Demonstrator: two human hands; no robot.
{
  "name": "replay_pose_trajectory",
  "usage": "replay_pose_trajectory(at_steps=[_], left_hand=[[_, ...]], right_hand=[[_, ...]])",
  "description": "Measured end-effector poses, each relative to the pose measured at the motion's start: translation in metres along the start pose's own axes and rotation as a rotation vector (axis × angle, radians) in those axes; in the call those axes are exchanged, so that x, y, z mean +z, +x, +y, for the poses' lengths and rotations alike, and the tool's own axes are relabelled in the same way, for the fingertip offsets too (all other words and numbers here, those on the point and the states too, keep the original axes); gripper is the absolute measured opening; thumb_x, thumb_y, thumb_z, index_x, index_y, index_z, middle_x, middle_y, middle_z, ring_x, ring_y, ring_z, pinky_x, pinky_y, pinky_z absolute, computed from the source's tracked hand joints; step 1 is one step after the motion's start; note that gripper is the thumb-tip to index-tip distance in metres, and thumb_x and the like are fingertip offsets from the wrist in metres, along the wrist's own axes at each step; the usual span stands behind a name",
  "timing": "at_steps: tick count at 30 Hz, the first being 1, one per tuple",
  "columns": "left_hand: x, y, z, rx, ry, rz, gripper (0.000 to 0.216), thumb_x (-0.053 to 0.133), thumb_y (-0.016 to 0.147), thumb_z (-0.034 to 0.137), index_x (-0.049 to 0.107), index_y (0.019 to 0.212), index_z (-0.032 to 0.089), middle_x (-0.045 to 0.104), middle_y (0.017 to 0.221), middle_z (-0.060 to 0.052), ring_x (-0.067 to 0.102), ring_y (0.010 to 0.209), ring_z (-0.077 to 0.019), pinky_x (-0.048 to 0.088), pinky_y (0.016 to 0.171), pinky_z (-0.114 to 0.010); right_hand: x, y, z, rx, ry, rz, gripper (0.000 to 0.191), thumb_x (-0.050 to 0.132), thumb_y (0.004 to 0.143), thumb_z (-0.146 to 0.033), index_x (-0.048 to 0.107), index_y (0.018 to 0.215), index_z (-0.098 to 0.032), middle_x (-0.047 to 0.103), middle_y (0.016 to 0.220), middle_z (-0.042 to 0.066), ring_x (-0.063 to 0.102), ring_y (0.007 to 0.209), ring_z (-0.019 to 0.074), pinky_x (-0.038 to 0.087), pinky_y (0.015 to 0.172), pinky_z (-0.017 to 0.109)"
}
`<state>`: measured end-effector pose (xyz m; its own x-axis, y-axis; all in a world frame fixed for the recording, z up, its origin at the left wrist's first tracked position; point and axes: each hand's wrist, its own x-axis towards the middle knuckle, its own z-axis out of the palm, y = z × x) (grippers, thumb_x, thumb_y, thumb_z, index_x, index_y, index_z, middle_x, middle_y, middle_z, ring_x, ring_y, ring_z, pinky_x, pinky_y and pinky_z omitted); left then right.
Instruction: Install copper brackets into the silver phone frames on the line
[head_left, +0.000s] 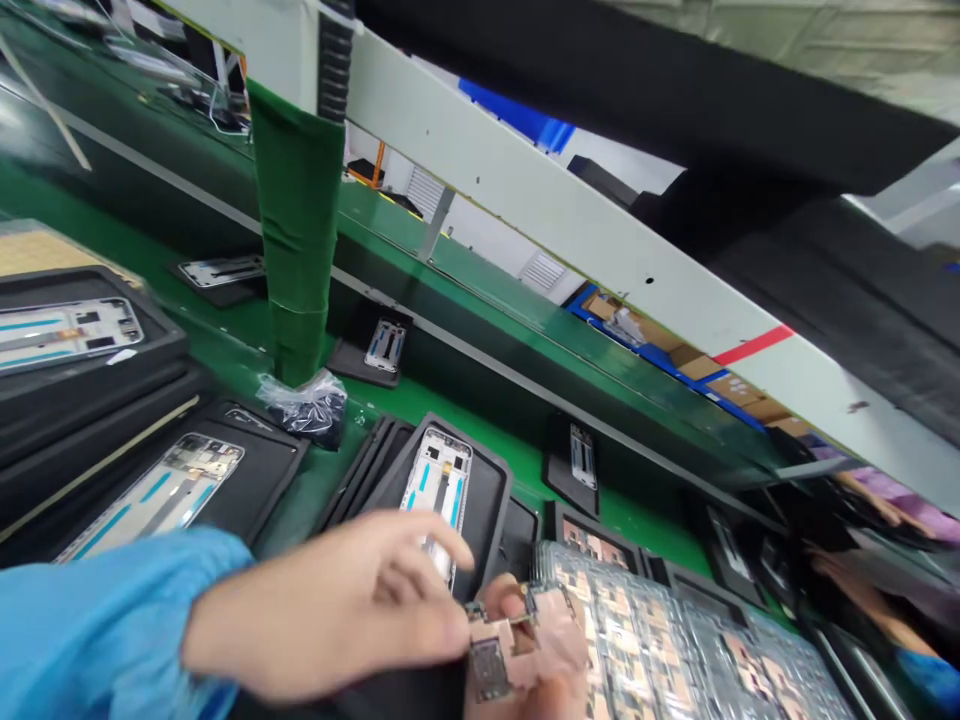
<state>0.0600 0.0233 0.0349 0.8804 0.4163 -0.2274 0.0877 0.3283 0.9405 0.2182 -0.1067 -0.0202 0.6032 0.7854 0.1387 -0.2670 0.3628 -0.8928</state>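
A phone circuit board (pixel 495 645) with copper-coloured covering is held up near the bottom of the view. My right hand (pixel 551 695) grips it from behind and below, mostly hidden by the board and cut off by the frame's edge. From the left, in a blue sleeve, my left hand (pixel 337 605) closes thumb and fingers at the board's left edge, slightly blurred. Just behind the hands, a phone frame (pixel 442 475) with blue strips lies in a black tray (pixel 491 500). Clear plastic trays (pixel 637 620) of similar boards are stacked to the right.
More phone frames lie in black trays at left (pixel 169 485). A clear bag of dark items (pixel 311 405) rests by a green-wrapped post (pixel 296 230). Single trays lie along a conveyor (pixel 480 430). A pale beam (pixel 540 200) crosses overhead. A co-worker's arm (pixel 862 600) shows at right.
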Motion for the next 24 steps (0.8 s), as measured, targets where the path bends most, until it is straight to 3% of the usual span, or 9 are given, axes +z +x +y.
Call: replay_pose_trajectory(at_steps=[2, 4, 6, 8, 12, 15, 18, 24], left_hand=[[-0.023, 0.016, 0.007, 0.145, 0.521, 0.162, 0.029, 0.055, 0.103, 0.043, 0.065, 0.121, 0.023, 0.074, 0.100, -0.002, 0.070, 0.095, -0.0209, 0.055, 0.088, -0.034], [-0.036, 0.037, 0.005, 0.297, 1.023, 0.316, 0.029, 0.046, 0.108, 0.036, 0.068, 0.121, 0.022, 0.074, 0.111, -0.006, 0.068, 0.103, -0.0263, 0.053, 0.095, -0.044], [-0.040, 0.059, -0.004, 0.385, 1.284, 0.373, 0.028, 0.050, 0.106, 0.029, 0.070, 0.122, 0.018, 0.069, 0.126, -0.013, 0.061, 0.118, -0.0358, 0.048, 0.100, -0.056], [-0.038, 0.073, -0.014, 0.412, 1.331, 0.378, 0.027, 0.055, 0.103, 0.025, 0.071, 0.121, 0.014, 0.064, 0.137, -0.019, 0.054, 0.128, -0.0429, 0.045, 0.102, -0.063], [-0.033, 0.075, -0.025, 0.463, 1.378, 0.372, 0.027, 0.056, 0.102, 0.026, 0.070, 0.123, 0.016, 0.055, 0.150, -0.019, 0.045, 0.141, -0.0454, 0.039, 0.110, -0.066], [-0.027, 0.056, -0.027, 0.528, 1.348, 0.281, 0.033, 0.061, 0.099, 0.024, 0.064, 0.132, 0.020, 0.059, 0.148, -0.013, 0.046, 0.144, -0.0397, 0.032, 0.119, -0.065], [-0.012, 0.034, -0.033, 0.623, 1.312, 0.197, 0.042, 0.057, 0.101, 0.019, 0.055, 0.143, 0.020, 0.064, 0.144, -0.010, 0.055, 0.138, -0.0314, 0.032, 0.124, -0.055], [0.005, 0.016, -0.047, 0.853, 1.365, 0.322, 0.037, 0.052, 0.106, 0.023, 0.061, 0.140, 0.031, 0.071, 0.134, -0.004, 0.073, 0.112, -0.0254, 0.042, 0.119, -0.044]], right_hand=[[-0.001, 0.012, -0.004, 0.051, 0.150, 0.049, 0.037, 0.081, 0.083, -0.058, 0.068, 0.099, -0.028, 0.067, 0.087, 0.002, 0.062, 0.073, 0.0166, 0.052, 0.061, 0.028], [-0.004, 0.027, -0.007, 0.100, 0.284, 0.099, 0.032, 0.080, 0.085, -0.054, 0.070, 0.101, -0.029, 0.067, 0.089, 0.000, 0.062, 0.076, 0.0141, 0.053, 0.066, 0.027], [-0.007, 0.042, -0.007, 0.159, 0.387, 0.155, 0.028, 0.079, 0.088, -0.051, 0.071, 0.105, -0.030, 0.068, 0.094, -0.001, 0.064, 0.082, 0.0130, 0.054, 0.071, 0.026], [-0.011, 0.055, -0.004, 0.203, 0.437, 0.199, 0.030, 0.080, 0.088, -0.050, 0.072, 0.109, -0.031, 0.070, 0.099, -0.001, 0.065, 0.090, 0.0130, 0.055, 0.074, 0.025], [-0.019, 0.077, 0.004, 0.192, 0.316, 0.165, 0.030, 0.077, 0.089, -0.053, 0.074, 0.109, -0.031, 0.072, 0.099, -0.001, 0.068, 0.097, 0.0152, 0.058, 0.079, 0.029], [-0.020, 0.094, 0.004, 0.120, 0.162, 0.116, 0.027, 0.064, 0.097, -0.056, 0.075, 0.110, -0.035, 0.074, 0.101, -0.001, 0.070, 0.100, 0.0167, 0.059, 0.087, 0.035], [-0.016, 0.112, 0.002, 0.006, -0.032, 0.064, 0.028, 0.063, 0.099, -0.054, 0.074, 0.114, -0.034, 0.076, 0.107, 0.000, 0.072, 0.101, 0.0185, 0.059, 0.092, 0.040], [0.006, 0.137, 0.003, -0.267, -0.881, -0.384, 0.018, 0.074, 0.093, -0.031, 0.075, 0.109, -0.025, 0.075, 0.107, 0.007, 0.071, 0.100, 0.0233, 0.057, 0.089, 0.037]])
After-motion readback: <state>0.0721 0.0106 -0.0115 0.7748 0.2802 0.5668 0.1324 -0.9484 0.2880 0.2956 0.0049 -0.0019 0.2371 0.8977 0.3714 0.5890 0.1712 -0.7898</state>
